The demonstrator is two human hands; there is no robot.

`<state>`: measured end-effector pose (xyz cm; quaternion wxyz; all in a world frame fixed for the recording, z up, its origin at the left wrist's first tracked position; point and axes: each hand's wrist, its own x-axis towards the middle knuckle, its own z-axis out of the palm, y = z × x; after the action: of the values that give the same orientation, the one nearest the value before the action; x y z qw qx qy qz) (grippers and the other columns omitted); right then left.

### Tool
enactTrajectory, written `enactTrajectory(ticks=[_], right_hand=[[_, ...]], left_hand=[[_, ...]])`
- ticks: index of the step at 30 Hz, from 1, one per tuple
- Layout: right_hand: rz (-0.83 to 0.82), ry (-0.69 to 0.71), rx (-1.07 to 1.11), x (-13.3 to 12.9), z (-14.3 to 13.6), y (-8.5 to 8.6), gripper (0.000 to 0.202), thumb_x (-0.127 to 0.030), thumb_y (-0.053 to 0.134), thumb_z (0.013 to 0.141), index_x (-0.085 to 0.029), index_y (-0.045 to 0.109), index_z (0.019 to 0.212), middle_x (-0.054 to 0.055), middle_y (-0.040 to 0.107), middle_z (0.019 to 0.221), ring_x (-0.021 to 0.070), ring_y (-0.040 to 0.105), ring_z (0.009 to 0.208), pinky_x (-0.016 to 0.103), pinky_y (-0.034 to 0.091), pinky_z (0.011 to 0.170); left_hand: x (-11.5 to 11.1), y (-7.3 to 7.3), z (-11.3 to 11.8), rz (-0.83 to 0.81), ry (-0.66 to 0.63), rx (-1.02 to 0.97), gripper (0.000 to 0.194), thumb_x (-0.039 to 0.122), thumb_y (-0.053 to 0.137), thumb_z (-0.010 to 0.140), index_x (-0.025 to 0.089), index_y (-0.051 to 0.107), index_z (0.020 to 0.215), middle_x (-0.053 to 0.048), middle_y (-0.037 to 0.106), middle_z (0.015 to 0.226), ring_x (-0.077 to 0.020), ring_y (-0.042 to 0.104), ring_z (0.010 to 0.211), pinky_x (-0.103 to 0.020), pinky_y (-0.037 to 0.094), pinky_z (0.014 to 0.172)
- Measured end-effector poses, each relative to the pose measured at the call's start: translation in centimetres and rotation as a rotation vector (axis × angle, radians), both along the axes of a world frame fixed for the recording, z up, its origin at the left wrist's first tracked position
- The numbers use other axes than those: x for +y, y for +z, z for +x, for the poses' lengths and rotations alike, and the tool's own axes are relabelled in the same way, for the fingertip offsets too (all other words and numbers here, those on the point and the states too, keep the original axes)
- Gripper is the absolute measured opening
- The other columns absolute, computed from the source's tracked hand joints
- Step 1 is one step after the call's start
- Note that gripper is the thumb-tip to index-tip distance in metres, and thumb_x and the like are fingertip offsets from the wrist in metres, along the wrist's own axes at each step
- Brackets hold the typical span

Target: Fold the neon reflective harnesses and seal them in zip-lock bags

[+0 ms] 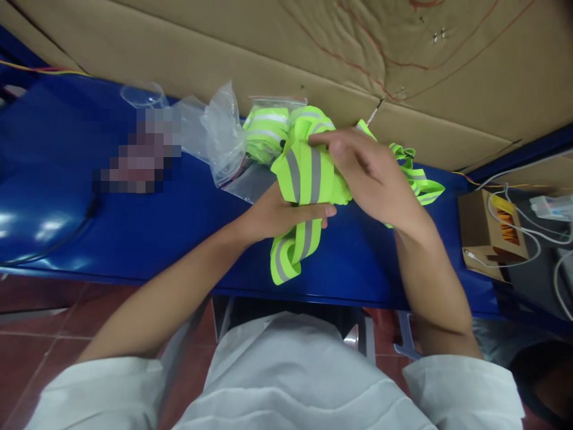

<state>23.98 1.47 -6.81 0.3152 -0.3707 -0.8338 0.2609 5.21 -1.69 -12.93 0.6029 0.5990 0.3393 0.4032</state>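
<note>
A neon yellow-green reflective strap with grey stripes lies in folds between my two hands over the blue table. My left hand is closed around the folded bundle, its thumb across the front, while a loop hangs below. My right hand is at the bundle's upper right, its fingers bent over the strap's top edge; some of them are hidden. Just behind is a clear zip bag with a folded strap of the same kind inside. More loose strap trails on the table beyond my right wrist.
Clear plastic bags lie left of the bundle on the blue table. A blurred-out item is farther left. At the right stand a cardboard box and white cables. A brown cardboard-covered panel rises behind.
</note>
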Motion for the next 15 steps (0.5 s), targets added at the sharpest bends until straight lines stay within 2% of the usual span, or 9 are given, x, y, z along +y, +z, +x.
enactTrajectory(ticks=[2, 4, 6, 8, 11, 13, 15], right_hand=[[0.031, 0.094, -0.137, -0.1, 0.2, 0.0, 0.054, -0.060, 0.062, 0.098, -0.024, 0.063, 0.137, 0.008, 0.064, 0.142, 0.0299, 0.058, 0.135, 0.048, 0.045, 0.118], [0.058, 0.102, -0.196, 0.0, 0.1, -0.5, 0.070, -0.065, 0.075, 0.085, -0.023, 0.061, 0.139, 0.009, 0.063, 0.144, 0.0354, 0.056, 0.138, 0.054, 0.044, 0.118], [0.074, 0.030, -0.184, 0.2, -0.2, -1.0, 0.071, -0.066, 0.080, 0.079, -0.023, 0.064, 0.133, 0.008, 0.067, 0.137, 0.0370, 0.060, 0.132, 0.055, 0.046, 0.114], [0.062, -0.071, -0.131, 0.5, -0.3, -1.2, 0.065, -0.064, 0.081, 0.080, -0.022, 0.066, 0.128, 0.006, 0.071, 0.126, 0.0346, 0.066, 0.123, 0.052, 0.051, 0.110], [-0.087, -0.152, 0.007, 0.8, 0.0, -1.0, 0.056, -0.065, 0.074, 0.087, -0.023, 0.067, 0.123, 0.001, 0.074, 0.114, 0.0284, 0.070, 0.116, 0.045, 0.055, 0.106], [-0.235, -0.134, 0.108, 0.9, 0.4, -0.7, 0.052, -0.067, 0.069, 0.090, -0.024, 0.068, 0.120, -0.001, 0.073, 0.116, 0.0267, 0.068, 0.121, 0.046, 0.054, 0.109], [-0.371, -0.115, 0.210, 0.9, 0.6, -0.5, 0.050, -0.066, 0.072, 0.088, -0.026, 0.070, 0.119, -0.002, 0.073, 0.121, 0.0261, 0.066, 0.126, 0.046, 0.053, 0.112]], left_hand=[[0.0, 0.1, -0.2, -0.006, -0.024, -0.022, 0.033, 0.042, 0.088, 0.078, 0.013, 0.073, 0.084, -0.004, 0.075, 0.075, -0.0168, 0.072, 0.070, -0.027, 0.062, 0.065], [0.0, 0.0, -0.2, 0.004, -0.044, -0.038, 0.031, 0.035, 0.092, 0.073, 0.014, 0.074, 0.085, -0.004, 0.076, 0.080, -0.0169, 0.073, 0.074, -0.027, 0.063, 0.069], [0.1, -0.1, -0.2, -0.047, -0.034, -0.060, 0.031, 0.029, 0.094, 0.070, 0.013, 0.074, 0.088, -0.004, 0.077, 0.085, -0.0173, 0.074, 0.078, -0.029, 0.064, 0.074], [0.3, -0.3, 0.0, -0.183, -0.036, -0.069, 0.036, 0.028, 0.095, 0.068, 0.013, 0.074, 0.094, -0.006, 0.078, 0.087, -0.0184, 0.075, 0.080, -0.030, 0.063, 0.075], [0.5, -0.3, -0.1, -0.332, -0.087, -0.076, 0.047, 0.031, 0.095, 0.068, 0.012, 0.074, 0.107, -0.007, 0.078, 0.087, -0.0193, 0.075, 0.080, -0.029, 0.063, 0.073], [0.7, -0.2, -0.3, -0.325, -0.115, -0.042, 0.046, 0.038, 0.092, 0.072, 0.012, 0.075, 0.105, -0.008, 0.078, 0.085, -0.0197, 0.075, 0.077, -0.032, 0.063, 0.072], [0.9, -0.2, -0.6, -0.251, -0.085, 0.101, 0.045, 0.048, 0.088, 0.076, 0.011, 0.076, 0.099, -0.010, 0.077, 0.086, -0.0222, 0.075, 0.077, -0.037, 0.064, 0.076]])
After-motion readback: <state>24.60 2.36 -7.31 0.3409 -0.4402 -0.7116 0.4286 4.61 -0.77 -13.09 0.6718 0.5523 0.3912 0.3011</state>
